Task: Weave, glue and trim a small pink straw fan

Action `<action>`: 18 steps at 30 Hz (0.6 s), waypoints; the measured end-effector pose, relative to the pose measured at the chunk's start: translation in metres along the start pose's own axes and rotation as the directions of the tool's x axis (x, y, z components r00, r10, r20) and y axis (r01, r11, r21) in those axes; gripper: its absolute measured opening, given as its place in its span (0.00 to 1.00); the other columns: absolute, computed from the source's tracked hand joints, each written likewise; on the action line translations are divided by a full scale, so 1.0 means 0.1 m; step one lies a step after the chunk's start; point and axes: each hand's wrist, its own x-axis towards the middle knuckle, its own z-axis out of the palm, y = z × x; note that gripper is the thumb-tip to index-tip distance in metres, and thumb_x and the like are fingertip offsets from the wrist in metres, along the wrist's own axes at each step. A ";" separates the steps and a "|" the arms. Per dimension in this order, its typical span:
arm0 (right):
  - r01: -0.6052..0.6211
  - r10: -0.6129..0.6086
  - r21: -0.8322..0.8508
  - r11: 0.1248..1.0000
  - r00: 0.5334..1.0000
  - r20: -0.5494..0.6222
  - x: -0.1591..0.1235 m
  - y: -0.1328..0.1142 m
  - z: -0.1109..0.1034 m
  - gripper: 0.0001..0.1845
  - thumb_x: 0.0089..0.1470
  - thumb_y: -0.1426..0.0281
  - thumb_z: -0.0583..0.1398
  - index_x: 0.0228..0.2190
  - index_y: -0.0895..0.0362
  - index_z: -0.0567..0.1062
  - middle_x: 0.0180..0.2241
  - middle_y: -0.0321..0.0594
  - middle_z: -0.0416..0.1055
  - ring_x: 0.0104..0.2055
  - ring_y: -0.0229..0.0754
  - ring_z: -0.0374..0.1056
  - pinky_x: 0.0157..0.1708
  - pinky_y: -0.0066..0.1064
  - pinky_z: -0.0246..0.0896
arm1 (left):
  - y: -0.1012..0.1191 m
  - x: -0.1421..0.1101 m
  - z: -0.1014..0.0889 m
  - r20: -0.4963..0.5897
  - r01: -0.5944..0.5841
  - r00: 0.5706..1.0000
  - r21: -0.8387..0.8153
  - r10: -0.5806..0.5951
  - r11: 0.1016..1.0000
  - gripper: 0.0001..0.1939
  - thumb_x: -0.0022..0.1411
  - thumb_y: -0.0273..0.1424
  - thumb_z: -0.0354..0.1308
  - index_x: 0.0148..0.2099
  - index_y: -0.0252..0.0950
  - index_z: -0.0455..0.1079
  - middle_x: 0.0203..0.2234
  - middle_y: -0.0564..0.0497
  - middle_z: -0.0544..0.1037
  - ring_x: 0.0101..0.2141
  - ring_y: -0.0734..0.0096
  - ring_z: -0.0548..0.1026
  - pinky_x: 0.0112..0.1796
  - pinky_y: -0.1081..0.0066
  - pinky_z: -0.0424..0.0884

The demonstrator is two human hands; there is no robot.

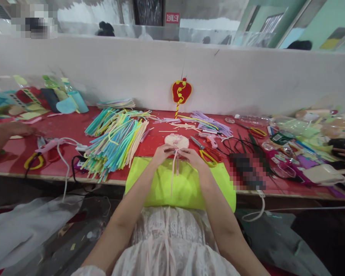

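Note:
Close together over the table's front edge, my left hand (pixel 163 153) and my right hand (pixel 192 156) pinch pink pipe cleaners (pixel 173 172) between their fingertips. One long pink end hangs down in front of a yellow-green sheet (pixel 152 184), with a shorter mauve-pink piece beside it. Just beyond my fingers lies a cream round disc (pixel 169 141) with small pink bits on it. Right of it are yellow-handled pliers (pixel 208 157) and a pink glue gun (pixel 212 141). The exact joint between my fingertips is too small to make out.
A big pile of coloured pipe cleaners (pixel 117 142) lies left, and purple ones (pixel 209 123) at the back. A red fan-shaped ornament (pixel 181 92) stands against the white partition (pixel 117 73). Another person's hand (pixel 20 129) is at far left. A power strip (pixel 247 168) and cables lie right.

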 end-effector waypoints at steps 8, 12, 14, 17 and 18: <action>-0.003 0.002 -0.030 1.000 1.000 -0.019 0.10 0.09 -0.04 0.15 0.36 0.61 0.67 0.27 0.57 0.77 0.25 0.36 0.73 0.27 0.35 0.67 0.21 0.23 0.57 | 0.01 -0.08 0.06 0.002 -0.019 1.000 0.025 0.019 1.000 0.12 0.54 0.33 0.58 0.41 0.36 0.74 0.35 0.47 0.75 0.37 0.70 0.73 0.40 0.71 0.70; 0.046 -0.037 0.089 0.995 0.995 -0.098 0.13 0.14 -0.02 0.14 0.35 0.60 0.67 0.26 0.55 0.76 0.25 0.34 0.73 0.26 0.35 0.67 0.23 0.25 0.57 | 0.05 -0.11 0.09 -0.038 -0.073 0.996 0.057 0.075 0.996 0.14 0.54 0.32 0.57 0.45 0.37 0.72 0.38 0.47 0.74 0.36 0.71 0.73 0.38 0.71 0.71; 0.055 -0.042 0.109 0.992 0.992 -0.121 0.13 0.16 -0.01 0.14 0.35 0.59 0.66 0.24 0.55 0.75 0.23 0.34 0.72 0.25 0.35 0.66 0.23 0.26 0.55 | 0.07 -0.12 0.10 -0.023 -0.101 0.994 0.083 0.103 0.991 0.15 0.54 0.32 0.58 0.45 0.38 0.72 0.39 0.47 0.74 0.35 0.71 0.74 0.37 0.70 0.72; 0.058 -0.044 0.112 0.992 0.992 -0.120 0.13 0.19 -0.01 0.14 0.34 0.60 0.67 0.24 0.55 0.75 0.23 0.33 0.72 0.24 0.34 0.65 0.22 0.26 0.53 | 0.09 -0.12 0.10 -0.049 -0.126 0.990 0.133 0.134 0.983 0.14 0.53 0.33 0.59 0.44 0.37 0.72 0.38 0.47 0.75 0.34 0.71 0.74 0.37 0.70 0.72; 0.058 -0.044 0.111 0.992 0.992 -0.118 0.14 0.19 -0.01 0.14 0.34 0.60 0.67 0.24 0.55 0.75 0.23 0.33 0.72 0.24 0.34 0.64 0.22 0.26 0.53 | 0.09 -0.12 0.10 -0.068 -0.129 0.988 0.148 0.140 0.981 0.13 0.53 0.33 0.59 0.43 0.36 0.73 0.37 0.47 0.76 0.33 0.71 0.74 0.37 0.70 0.72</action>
